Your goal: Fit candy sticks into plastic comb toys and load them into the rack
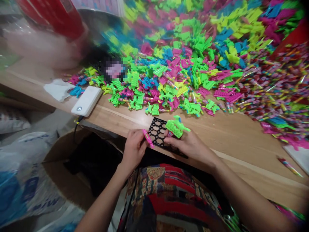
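Observation:
My left hand (134, 146) pinches a small pink tube (147, 138) at the table's front edge. My right hand (190, 145) grips a bright green plastic toy piece (177, 126) just to the right of it. Between and under both hands lies a black honeycomb grid (157, 131) flat on the wooden table (229, 135). A big heap of green, pink, blue and yellow plastic pieces (183, 64) covers the table beyond my hands. To the right spreads a pile of small wrapped tubes (272, 87).
A white power bank (86, 100) with a cable lies at the left table edge, next to a white cloth (58, 89). An open cardboard box (72, 161) and plastic bags (21, 187) stand on the floor left. One loose tube (289, 166) lies far right.

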`<move>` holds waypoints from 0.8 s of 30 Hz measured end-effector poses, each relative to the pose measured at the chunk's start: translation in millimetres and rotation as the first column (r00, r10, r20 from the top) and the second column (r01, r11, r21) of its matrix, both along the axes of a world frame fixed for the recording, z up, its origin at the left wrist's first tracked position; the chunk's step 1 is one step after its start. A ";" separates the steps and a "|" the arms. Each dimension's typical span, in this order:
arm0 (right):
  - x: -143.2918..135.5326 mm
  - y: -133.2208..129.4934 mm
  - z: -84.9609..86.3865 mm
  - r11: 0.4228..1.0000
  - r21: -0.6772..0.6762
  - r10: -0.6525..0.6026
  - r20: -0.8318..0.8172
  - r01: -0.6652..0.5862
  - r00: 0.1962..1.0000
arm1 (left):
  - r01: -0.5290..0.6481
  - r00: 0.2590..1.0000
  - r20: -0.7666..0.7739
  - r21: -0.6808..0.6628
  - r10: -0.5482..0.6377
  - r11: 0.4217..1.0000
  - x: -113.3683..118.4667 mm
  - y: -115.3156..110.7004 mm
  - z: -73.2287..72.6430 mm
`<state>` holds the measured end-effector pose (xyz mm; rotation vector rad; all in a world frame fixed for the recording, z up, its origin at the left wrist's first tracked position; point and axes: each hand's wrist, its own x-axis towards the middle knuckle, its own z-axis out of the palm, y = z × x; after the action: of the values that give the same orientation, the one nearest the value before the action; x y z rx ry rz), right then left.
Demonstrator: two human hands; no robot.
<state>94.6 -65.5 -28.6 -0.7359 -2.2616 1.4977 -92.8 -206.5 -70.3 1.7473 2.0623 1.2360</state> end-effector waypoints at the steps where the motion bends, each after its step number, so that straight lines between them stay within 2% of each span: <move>1: -2.7 -5.6 -2.9 1.000 -0.030 0.007 -0.008 -0.007 1.000 | 0.005 1.000 -0.004 -0.001 -0.005 1.000 0.1 1.9 -1.2; 4: -11.0 -14.2 -10.0 0.999 0.007 0.033 -0.012 -0.033 0.999 | 0.019 1.000 -0.005 -0.006 -0.019 1.000 -0.3 3.1 -3.6; 7: -16.9 -17.1 -13.9 0.983 0.172 0.072 -0.014 -0.068 0.997 | 0.013 1.000 0.000 -0.021 -0.013 1.000 -0.3 1.4 -4.3; 10: -19.5 -23.4 -17.0 0.922 0.377 0.099 -0.007 -0.089 0.995 | 0.014 1.000 0.010 -0.030 -0.013 0.999 0.7 1.1 -3.9; 12: -20.6 -28.2 -16.9 0.882 0.447 0.145 0.038 -0.147 0.989 | 0.021 1.000 0.019 -0.027 -0.020 0.999 1.4 1.8 -3.5; 15: -23.2 -25.4 -8.5 0.861 0.433 0.243 0.116 -0.269 0.963 | 0.026 0.999 0.032 -0.026 -0.026 0.999 1.6 2.3 -2.6; 18: -28.8 -3.9 6.7 0.870 0.327 0.341 0.143 -0.370 0.929 | 0.024 0.999 0.034 -0.038 -0.023 0.999 -1.2 1.0 -0.4; 20: -35.3 16.2 14.7 0.877 0.356 0.285 0.152 -0.321 0.946 | 0.011 1.000 0.020 -0.034 -0.010 0.999 -5.3 -0.9 1.9; 21: -39.6 26.0 16.5 0.872 0.415 0.205 0.176 -0.261 0.963 | 0.000 1.000 0.010 -0.030 0.000 1.000 -7.8 -1.9 3.1; 23: -49.4 42.4 15.2 0.816 0.558 -0.007 0.271 -0.151 0.963 | -0.024 1.000 -0.012 -0.025 0.024 0.999 -13.1 -3.8 5.3; 24: -54.1 48.5 12.3 0.783 0.607 -0.092 0.327 -0.135 0.940 | -0.037 0.999 -0.021 -0.027 0.036 0.999 -15.4 -4.6 6.2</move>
<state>40.5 -17.0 -16.3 -0.7908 -2.7901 0.5462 -108.2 -211.0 -64.0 1.7246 2.1214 1.1988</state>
